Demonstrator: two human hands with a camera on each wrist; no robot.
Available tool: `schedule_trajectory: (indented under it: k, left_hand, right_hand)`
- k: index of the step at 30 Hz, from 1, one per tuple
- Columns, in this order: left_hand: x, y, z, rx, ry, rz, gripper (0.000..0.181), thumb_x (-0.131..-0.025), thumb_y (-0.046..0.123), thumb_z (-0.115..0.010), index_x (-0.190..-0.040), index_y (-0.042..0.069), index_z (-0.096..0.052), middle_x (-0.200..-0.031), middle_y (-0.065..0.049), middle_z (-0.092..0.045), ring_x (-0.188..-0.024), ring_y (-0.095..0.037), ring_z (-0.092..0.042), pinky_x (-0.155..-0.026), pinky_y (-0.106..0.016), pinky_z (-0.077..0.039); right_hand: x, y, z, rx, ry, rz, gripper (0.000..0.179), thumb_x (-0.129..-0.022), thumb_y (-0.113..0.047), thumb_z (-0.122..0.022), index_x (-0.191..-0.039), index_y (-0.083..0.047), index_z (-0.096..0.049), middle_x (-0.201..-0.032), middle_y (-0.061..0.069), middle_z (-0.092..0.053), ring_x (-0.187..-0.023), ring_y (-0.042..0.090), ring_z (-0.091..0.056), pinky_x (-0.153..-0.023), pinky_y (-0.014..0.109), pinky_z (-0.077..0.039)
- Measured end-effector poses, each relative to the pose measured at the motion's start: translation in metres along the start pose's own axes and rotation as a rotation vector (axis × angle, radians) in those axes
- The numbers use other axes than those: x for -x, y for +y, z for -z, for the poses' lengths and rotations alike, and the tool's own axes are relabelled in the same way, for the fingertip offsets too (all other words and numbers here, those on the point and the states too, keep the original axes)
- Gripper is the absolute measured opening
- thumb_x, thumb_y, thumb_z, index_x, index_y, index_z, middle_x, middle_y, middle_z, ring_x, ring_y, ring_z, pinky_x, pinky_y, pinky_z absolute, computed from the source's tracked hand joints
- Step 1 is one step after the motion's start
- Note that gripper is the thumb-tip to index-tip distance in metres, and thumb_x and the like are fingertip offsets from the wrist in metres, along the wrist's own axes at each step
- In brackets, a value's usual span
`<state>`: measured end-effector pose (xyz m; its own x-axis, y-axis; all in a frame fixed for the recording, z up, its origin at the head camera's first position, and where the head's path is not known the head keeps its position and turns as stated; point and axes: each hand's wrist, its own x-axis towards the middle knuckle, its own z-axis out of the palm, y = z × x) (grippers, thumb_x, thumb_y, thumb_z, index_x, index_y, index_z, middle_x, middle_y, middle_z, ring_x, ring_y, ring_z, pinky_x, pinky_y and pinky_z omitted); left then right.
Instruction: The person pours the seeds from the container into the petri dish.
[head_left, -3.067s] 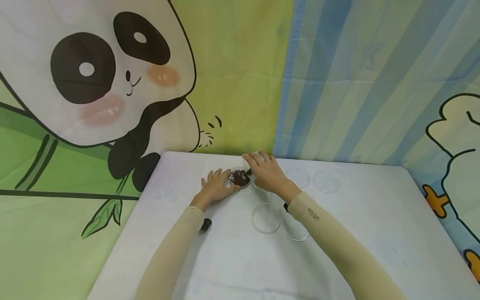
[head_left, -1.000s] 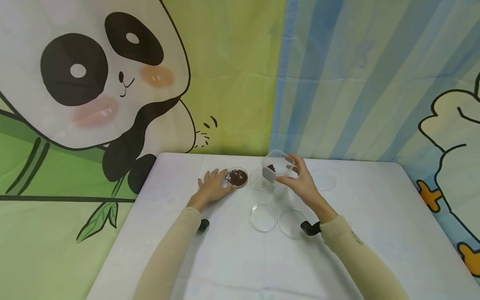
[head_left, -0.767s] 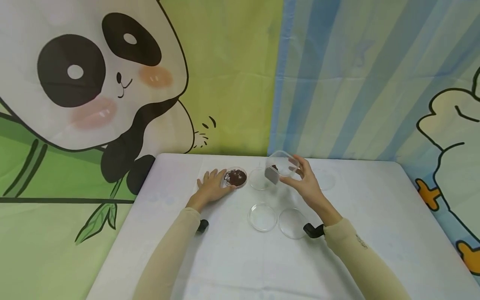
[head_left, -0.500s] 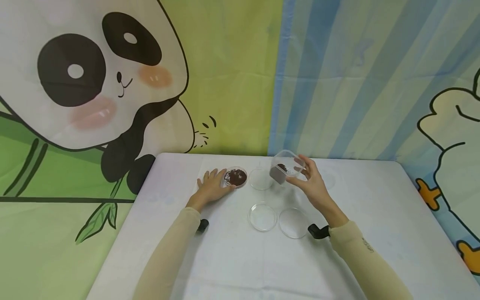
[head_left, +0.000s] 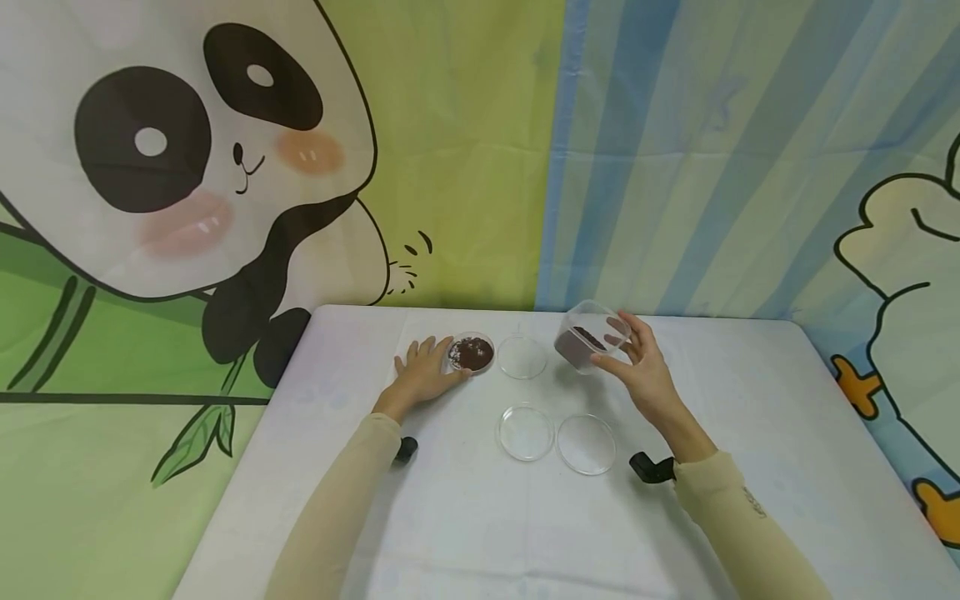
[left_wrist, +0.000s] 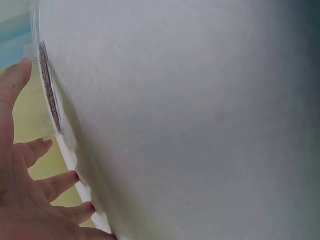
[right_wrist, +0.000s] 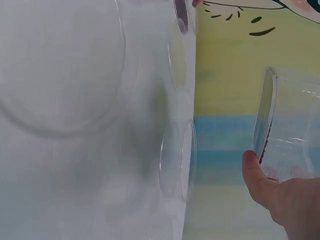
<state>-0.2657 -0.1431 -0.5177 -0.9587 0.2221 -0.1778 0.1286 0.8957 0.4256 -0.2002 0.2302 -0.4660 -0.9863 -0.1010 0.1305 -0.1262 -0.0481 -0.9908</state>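
My left hand (head_left: 425, 375) rests on the table with its fingers spread. Its thumb and index finger hold the sides of a clear petri dish filled with dark brown granules (head_left: 471, 354); the left wrist view shows this dish edge-on (left_wrist: 50, 87). My right hand (head_left: 647, 371) grips a clear plastic tub (head_left: 573, 348) between thumb and fingers, above the table. The tub tilts, and dark brown granules lie against its lower side. Beside the filled dish is a clear round dish (head_left: 522, 357) with nothing visible in it.
Two more clear round dishes or lids (head_left: 527, 433) (head_left: 587, 444) lie nearer the front. In the right wrist view, further clear dishes (right_wrist: 177, 160) appear near the table's far edge, below the tub. A white cloth covers the table (head_left: 480, 525); a printed curtain hangs behind.
My right hand has carried the tub rightward, away from the filled dish, and its tilt has changed so more granules show along the lower side. My left hand stays at the dish.
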Motion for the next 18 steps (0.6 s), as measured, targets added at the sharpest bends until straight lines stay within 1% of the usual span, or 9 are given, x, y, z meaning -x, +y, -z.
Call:
schedule_trajectory:
  k: [1, 7, 9, 11, 13, 15, 16, 17, 18]
  left_hand:
    - [0.000, 0.000, 0.000, -0.001, 0.001, 0.000, 0.090, -0.090, 0.069, -0.057, -0.159, 0.020, -0.028, -0.162, -0.020, -0.019, -0.147, -0.050, -0.007, -0.108, -0.075, -0.004]
    - [-0.001, 0.001, -0.001, -0.006, 0.009, -0.003, 0.089, -0.090, 0.067, -0.057, -0.159, 0.020, -0.028, -0.162, -0.020, -0.020, -0.147, -0.051, -0.008, -0.108, -0.076, -0.004]
    - [0.000, 0.001, -0.001, -0.001, 0.009, -0.001, 0.089, -0.090, 0.067, -0.058, -0.159, 0.020, -0.029, -0.162, -0.020, -0.020, -0.147, -0.050, -0.008, -0.108, -0.076, -0.004]
    - [0.000, 0.001, -0.001, 0.002, 0.007, -0.002, 0.089, -0.090, 0.066, -0.058, -0.159, 0.019, -0.029, -0.162, -0.021, -0.020, -0.147, -0.051, -0.007, -0.108, -0.076, -0.003]
    - [-0.001, 0.000, -0.002, 0.002, 0.009, -0.004, 0.089, -0.090, 0.066, -0.058, -0.159, 0.019, -0.029, -0.162, -0.021, -0.020, -0.146, -0.052, -0.007, -0.107, -0.077, -0.003]
    - [-0.001, 0.000, -0.002, 0.003, 0.009, -0.004, 0.089, -0.090, 0.067, -0.058, -0.159, 0.019, -0.028, -0.162, -0.021, -0.020, -0.146, -0.052, -0.007, -0.107, -0.077, -0.002]
    - [-0.001, 0.000, -0.002, 0.001, 0.009, -0.005, 0.089, -0.090, 0.067, -0.058, -0.159, 0.019, -0.028, -0.162, -0.022, -0.019, -0.146, -0.052, -0.007, -0.107, -0.077, -0.003]
    - [-0.001, 0.000, -0.002, 0.002, 0.008, -0.004, 0.089, -0.090, 0.067, -0.058, -0.159, 0.019, -0.028, -0.162, -0.021, -0.019, -0.146, -0.052, -0.007, -0.107, -0.077, -0.003]
    - [-0.001, 0.000, -0.002, 0.001, 0.007, -0.002, 0.089, -0.090, 0.067, -0.058, -0.159, 0.019, -0.028, -0.162, -0.021, -0.019, -0.146, -0.052, -0.007, -0.107, -0.076, -0.003]
  right_hand:
    - [0.001, -0.001, 0.003, 0.020, 0.010, 0.003, 0.087, -0.092, -0.005, -0.072, -0.159, -0.013, -0.016, -0.160, 0.013, -0.025, -0.138, 0.035, -0.030, -0.092, 0.020, -0.048]
    - [0.012, -0.010, 0.021, 0.184, 0.077, 0.009, 0.090, -0.091, -0.013, -0.076, -0.159, -0.015, -0.017, -0.160, 0.015, -0.027, -0.137, 0.037, -0.033, -0.088, 0.015, -0.048]
    - [0.015, -0.012, 0.026, 0.230, 0.101, 0.013, 0.090, -0.091, -0.014, -0.077, -0.159, -0.017, -0.019, -0.159, 0.014, -0.028, -0.138, 0.038, -0.032, -0.090, 0.016, -0.047]
    - [0.018, -0.012, 0.032, 0.254, 0.125, 0.016, 0.090, -0.089, -0.014, -0.078, -0.159, -0.016, -0.020, -0.158, 0.013, -0.029, -0.137, 0.036, -0.033, -0.098, 0.024, -0.046]
    - [0.020, -0.012, 0.038, 0.276, 0.150, 0.017, 0.091, -0.088, -0.014, -0.079, -0.158, -0.017, -0.022, -0.158, 0.011, -0.030, -0.137, 0.035, -0.033, -0.106, 0.037, -0.042]
    - [0.022, -0.012, 0.043, 0.283, 0.178, 0.015, 0.091, -0.087, -0.014, -0.080, -0.158, -0.016, -0.023, -0.157, 0.008, -0.031, -0.137, 0.034, -0.034, -0.110, 0.050, -0.036]
    - [0.023, -0.011, 0.046, 0.296, 0.192, 0.014, 0.091, -0.087, -0.015, -0.081, -0.158, -0.016, -0.023, -0.157, 0.008, -0.032, -0.136, 0.034, -0.035, -0.109, 0.054, -0.034]
    - [0.024, -0.011, 0.049, 0.309, 0.205, 0.012, 0.091, -0.087, -0.016, -0.081, -0.158, -0.015, -0.023, -0.157, 0.008, -0.032, -0.136, 0.034, -0.036, -0.109, 0.055, -0.034]
    - [0.025, -0.010, 0.052, 0.322, 0.217, 0.007, 0.091, -0.087, -0.018, -0.081, -0.158, -0.016, -0.022, -0.157, 0.007, -0.032, -0.135, 0.033, -0.036, -0.109, 0.054, -0.034]
